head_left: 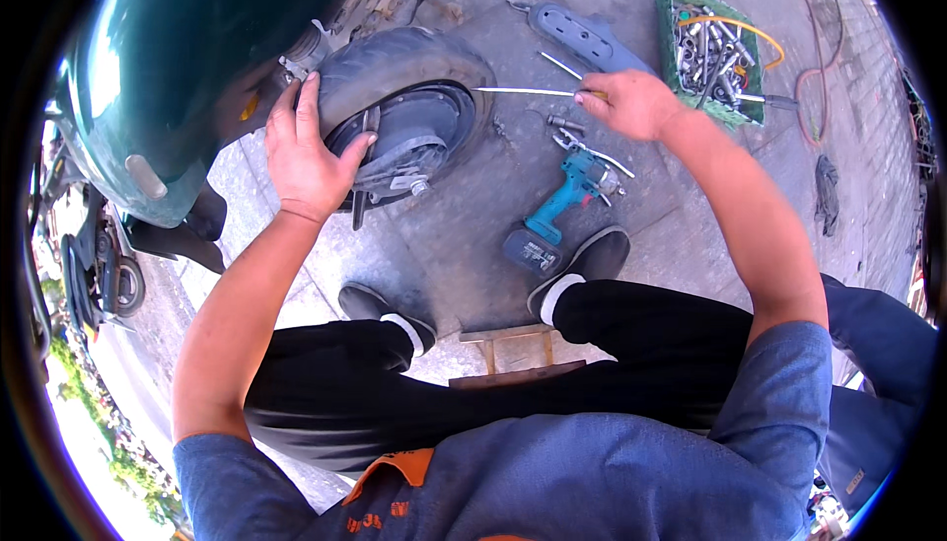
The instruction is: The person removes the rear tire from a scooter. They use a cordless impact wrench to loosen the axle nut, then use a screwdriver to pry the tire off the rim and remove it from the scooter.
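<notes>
A black scooter wheel with its tyre point(395, 63) is in front of me, beside the dark green scooter body point(217, 28). My left hand point(311, 161) lies on the tyre's near left side, fingers stretched out, thumb by a flat metal bar point(371, 122) at the rim. My right hand point(631, 104) is closed round the handle of a long thin metal tool, which looks like a screwdriver point(528, 91). Its shaft points left and its tip is at the tyre's right edge; whether it touches, I cannot tell. Another thin metal rod point(560, 65) lies just beyond it.
A teal cordless impact driver point(567, 196) lies near my right shoe, pliers point(597, 151) beside it. Beyond are a grey scooter cover point(587, 36) and a green crate point(674, 43) of sockets. A low wooden stool point(518, 375) is beneath me. Another person's dark-trousered leg point(878, 344) is at right.
</notes>
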Tool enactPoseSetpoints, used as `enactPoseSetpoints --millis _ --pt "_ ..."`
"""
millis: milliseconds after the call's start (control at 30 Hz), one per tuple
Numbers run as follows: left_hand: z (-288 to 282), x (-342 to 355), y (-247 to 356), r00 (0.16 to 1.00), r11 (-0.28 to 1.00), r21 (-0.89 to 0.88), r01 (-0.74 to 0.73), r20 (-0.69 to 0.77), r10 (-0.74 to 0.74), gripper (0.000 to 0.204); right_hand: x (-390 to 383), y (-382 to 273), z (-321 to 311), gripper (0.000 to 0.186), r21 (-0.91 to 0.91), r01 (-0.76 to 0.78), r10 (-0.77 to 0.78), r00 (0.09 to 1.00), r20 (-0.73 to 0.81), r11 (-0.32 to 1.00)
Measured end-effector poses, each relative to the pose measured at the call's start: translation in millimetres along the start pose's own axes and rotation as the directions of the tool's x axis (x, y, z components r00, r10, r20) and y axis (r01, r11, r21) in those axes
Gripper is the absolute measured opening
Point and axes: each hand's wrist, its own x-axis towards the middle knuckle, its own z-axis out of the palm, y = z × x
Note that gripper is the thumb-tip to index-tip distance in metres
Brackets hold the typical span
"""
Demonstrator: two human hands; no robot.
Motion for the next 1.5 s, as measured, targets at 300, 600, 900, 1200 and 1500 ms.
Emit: enactPoseSetpoints --millis 300,600,900,1200,1500 --pt "-1 1 5 1.0 1.0 -0.004 0.01 -0.009 -0.01 0.108 19 -66 -31 0.041 -0.108 -0.105 0.11 0.993 0.04 0.989" --pt "0 2 7 1.0 1.0 -0.008 -0.003 -0.022 0.003 0.109 2 -80 -20 0.032 -0.146 0.172 -0.196 0.965 -0.174 0.974" --pt "2 0 11 0.998 0.998 0.008 0.061 -0.004 -0.061 0.11 -32 -140 104 0.036 0.456 -0.368 0.303 0.929 0.211 0.81" --pt "6 -5 4 0.999 1.0 -0.014 0.026 -0.037 -0.026 0.107 27 -263 187 0.047 0.843 -0.369 0.27 0.922 0.278 0.391" --pt "7 -6 0 0.997 1.0 0.025 -0.002 -0.076 0.004 0.107 -39 -77 85 0.039 0.292 -0.264 0.239 0.964 0.12 0.919"
